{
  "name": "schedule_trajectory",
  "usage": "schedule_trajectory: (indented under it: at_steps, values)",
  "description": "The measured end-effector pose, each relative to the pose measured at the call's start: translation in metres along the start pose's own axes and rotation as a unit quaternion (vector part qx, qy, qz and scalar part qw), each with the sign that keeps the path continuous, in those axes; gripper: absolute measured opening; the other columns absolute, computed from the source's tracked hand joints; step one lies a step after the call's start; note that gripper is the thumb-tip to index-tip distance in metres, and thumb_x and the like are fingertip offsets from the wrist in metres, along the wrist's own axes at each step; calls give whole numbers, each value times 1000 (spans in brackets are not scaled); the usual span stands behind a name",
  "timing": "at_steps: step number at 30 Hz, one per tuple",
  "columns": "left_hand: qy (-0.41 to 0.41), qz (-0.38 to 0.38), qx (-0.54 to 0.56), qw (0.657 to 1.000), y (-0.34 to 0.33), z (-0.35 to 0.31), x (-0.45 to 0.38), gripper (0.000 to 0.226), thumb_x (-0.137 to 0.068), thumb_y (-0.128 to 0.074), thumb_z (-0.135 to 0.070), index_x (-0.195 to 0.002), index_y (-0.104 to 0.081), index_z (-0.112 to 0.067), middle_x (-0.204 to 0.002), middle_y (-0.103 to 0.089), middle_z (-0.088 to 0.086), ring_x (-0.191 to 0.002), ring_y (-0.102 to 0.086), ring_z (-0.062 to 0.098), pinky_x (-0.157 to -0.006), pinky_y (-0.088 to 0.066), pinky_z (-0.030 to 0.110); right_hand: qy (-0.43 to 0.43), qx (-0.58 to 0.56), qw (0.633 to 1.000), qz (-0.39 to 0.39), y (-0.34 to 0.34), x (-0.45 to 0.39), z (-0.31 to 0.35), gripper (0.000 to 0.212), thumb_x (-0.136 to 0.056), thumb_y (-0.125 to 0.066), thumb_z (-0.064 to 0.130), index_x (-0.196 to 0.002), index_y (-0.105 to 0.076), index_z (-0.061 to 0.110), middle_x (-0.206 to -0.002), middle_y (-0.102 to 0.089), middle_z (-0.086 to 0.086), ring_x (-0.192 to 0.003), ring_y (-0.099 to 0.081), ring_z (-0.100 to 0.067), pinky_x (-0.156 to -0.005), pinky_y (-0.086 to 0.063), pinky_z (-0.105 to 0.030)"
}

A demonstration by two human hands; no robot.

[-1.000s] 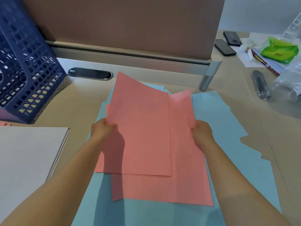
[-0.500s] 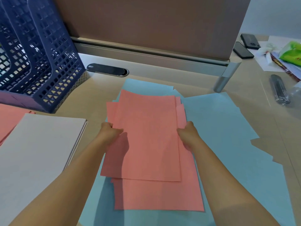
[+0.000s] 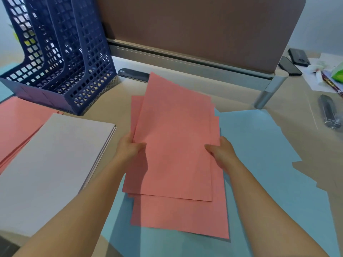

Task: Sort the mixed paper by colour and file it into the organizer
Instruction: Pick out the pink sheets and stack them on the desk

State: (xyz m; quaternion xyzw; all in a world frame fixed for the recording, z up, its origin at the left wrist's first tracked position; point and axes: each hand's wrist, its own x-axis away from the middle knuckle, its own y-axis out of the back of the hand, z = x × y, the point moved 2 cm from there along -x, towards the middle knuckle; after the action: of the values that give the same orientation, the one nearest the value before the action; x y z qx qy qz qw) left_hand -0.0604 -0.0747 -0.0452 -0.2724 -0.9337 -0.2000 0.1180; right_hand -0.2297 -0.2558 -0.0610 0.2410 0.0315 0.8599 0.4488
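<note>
Now two hands, left (image 3: pixel 130 148) and right (image 3: pixel 220 153), each grip several pink sheets (image 3: pixel 176 145).

An office — a brown divider wall (image 3: pixel 194 28) stands behind the counter (image 3: pixel 297 138), with a blue paper organizer (image 3: pixel 61 67) and two phones (image 3: pixel 295 62).

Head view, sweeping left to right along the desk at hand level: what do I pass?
Flat pink paper pile → white paper stack → left hand → held pink sheets → right hand → spread light-blue sheets → dark grey stapler-like tool.
</note>
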Motion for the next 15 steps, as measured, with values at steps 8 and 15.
schedule_trajectory:
  at_steps: [8, 15]
  values:
    - [-57, 40, 188, 980, 16, -63, 12, 35, -83, -46, 19, -86, -57, -15, -62, -68, -7, -57, -64, 7, -55, -55, 21, 73, -129, 988, -32, 25, 24, 64, 30, -77, -56, -16, -80, -62, 12, -75, -61, 0, -68, -58, -15, -55, -53, -17]
    - [-163, 59, 199, 965, 16, -135, 25, 37, -80, -46, 21, -74, -57, -13, -49, -65, -13, -51, -62, 4, -55, -53, 19, 163, -185, 967, -68, 50, 44, 123, 26, -76, -62, -13, -70, -59, 11, -43, -59, 14, -47, -54, -3, -52, -49, -15]
